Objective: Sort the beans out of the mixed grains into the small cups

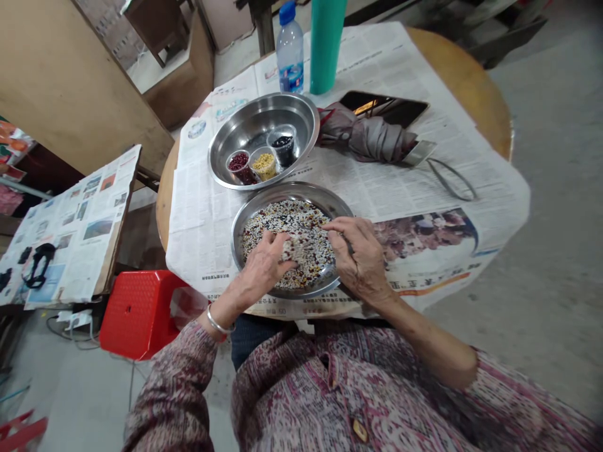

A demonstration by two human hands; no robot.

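A steel pan full of mixed white, red and dark grains sits at the near edge of the round table. My left hand rests in the grains, fingers curled among them. My right hand lies on the pan's right side with its fingertips pinching in the grains. Behind the pan stands a steel bowl that holds three small cups: red beans, yellow beans and black beans.
Newspaper covers the table. On it lie a folded grey umbrella, a phone, tweezers, a water bottle and a green flask. A red stool stands at the left, beside a paper-covered board.
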